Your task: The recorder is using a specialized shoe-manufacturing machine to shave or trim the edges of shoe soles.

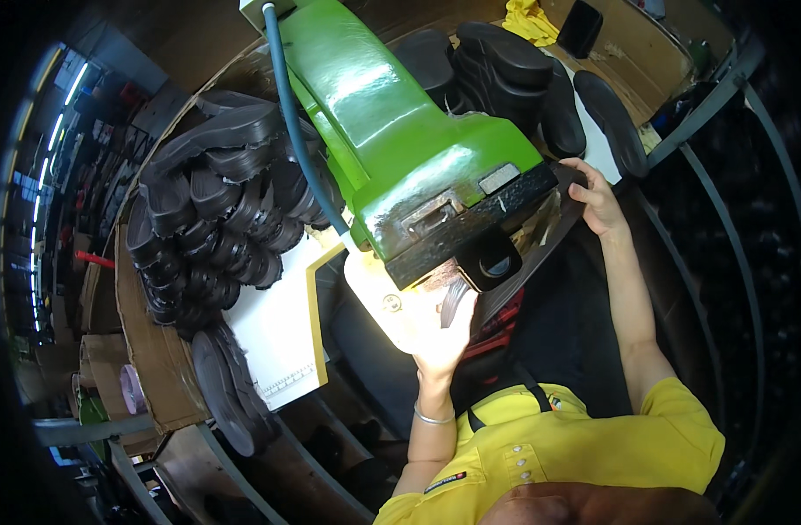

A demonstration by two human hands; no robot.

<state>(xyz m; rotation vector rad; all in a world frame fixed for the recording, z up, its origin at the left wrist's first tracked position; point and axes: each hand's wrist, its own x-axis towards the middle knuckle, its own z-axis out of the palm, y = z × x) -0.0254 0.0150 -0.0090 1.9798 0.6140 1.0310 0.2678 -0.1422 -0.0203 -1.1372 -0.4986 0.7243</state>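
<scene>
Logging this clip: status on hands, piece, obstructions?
Left grip and right grip both on dark piece. Piece at green machine head. Head partly blocks view.

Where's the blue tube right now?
In the head view, left of centre at the top: the blue tube runs down along the left side of the green machine head, with the pile of dark shoe soles to its left.

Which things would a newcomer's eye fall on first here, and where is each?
The bright green machine reaches from the top edge toward the middle. Left of it lies a big heap of dark shoe soles. At its lower end, the left hand, below, and the right hand, at right, hold a dark piece.
</scene>
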